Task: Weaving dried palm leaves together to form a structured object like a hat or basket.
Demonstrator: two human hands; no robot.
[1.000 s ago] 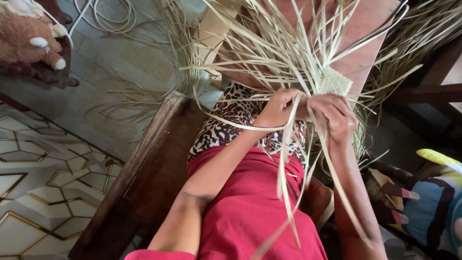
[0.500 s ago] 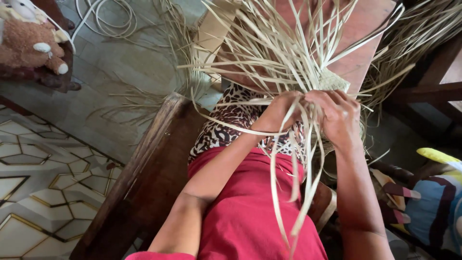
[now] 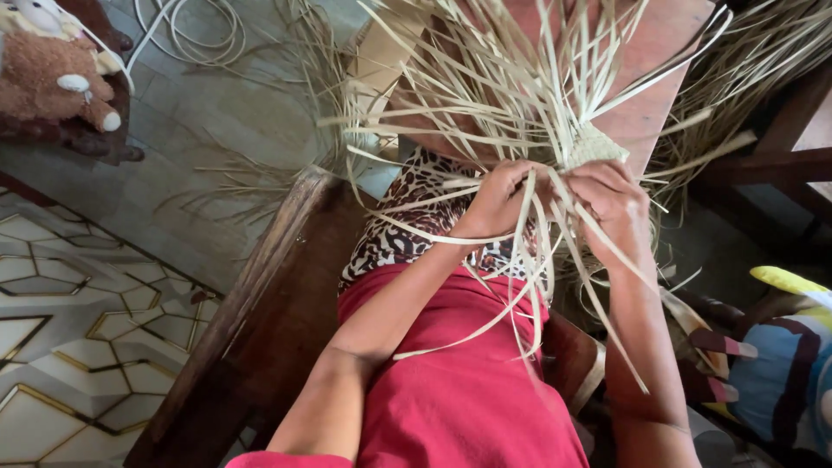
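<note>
Between both hands, fingers [image 3: 520, 186] pinch pale straw strips [image 3: 542, 260]

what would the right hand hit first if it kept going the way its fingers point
Likely the left hand: the right hand has its fingers curled leftward across the pale straw strips, which lie between them; depth is unclear.

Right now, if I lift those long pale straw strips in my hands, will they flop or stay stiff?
Likely floppy: the long pale straw strips droop below both hands. Probably light, since the thin strips fan out loosely above. Possibly springy, as the loose ends curve rather than crease.
</note>
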